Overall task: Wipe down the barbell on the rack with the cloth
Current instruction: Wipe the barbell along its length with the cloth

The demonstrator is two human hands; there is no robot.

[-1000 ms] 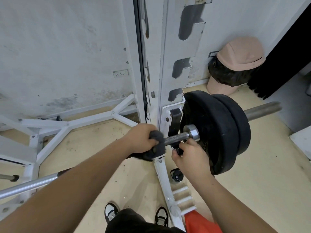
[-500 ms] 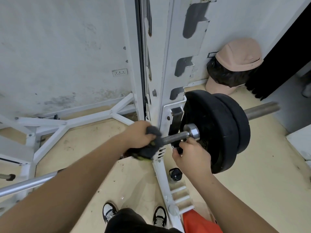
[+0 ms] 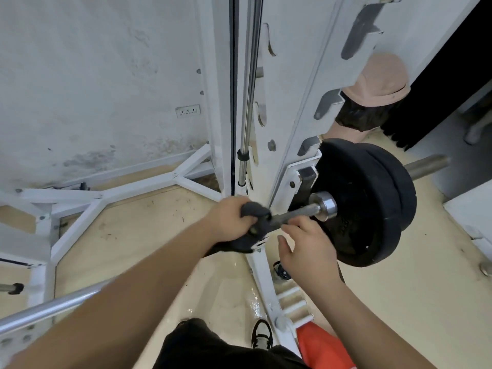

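Rack upright [image 3: 291,134] (white) stands between cloth [image 3: 254,210] and plates [image 3: 370,206].

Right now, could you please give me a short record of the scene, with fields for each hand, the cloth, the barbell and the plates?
left hand: grips the dark cloth wrapped round the barbell shaft
cloth: bunched on the shaft, loose end hanging below the hand
right hand: fingers at the shaft beside the collar, thumb spread; grip unclear
barbell: sits on the white rack
plates: two, black, on the sleeve beyond the collar
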